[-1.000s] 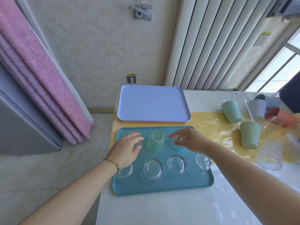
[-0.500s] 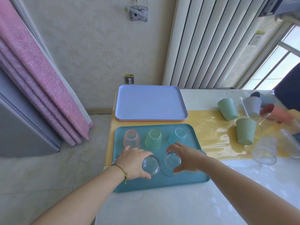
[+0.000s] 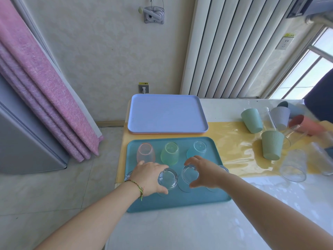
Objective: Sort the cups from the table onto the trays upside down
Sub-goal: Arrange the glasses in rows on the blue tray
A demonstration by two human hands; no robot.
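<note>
A teal tray lies at the table's near left. Its back row holds a pink glass, a green glass and a blue glass, all upside down. The front row has several clear glasses, also upside down. My left hand curls round one clear glass. Beside it, my right hand curls round another clear glass. The outer two front glasses are mostly hidden under my hands. Behind the teal tray lies a lilac tray with nothing on it.
Loose cups crowd the table's right on a yellow mat: a green cup, a ribbed green cup, a grey ribbed cup, a red cup and a clear cup. A radiator and wall stand behind; floor lies left.
Both hands came back from the tray's back row to the front row and closed round two clear glasses. Over the last half second they have hardly moved.
</note>
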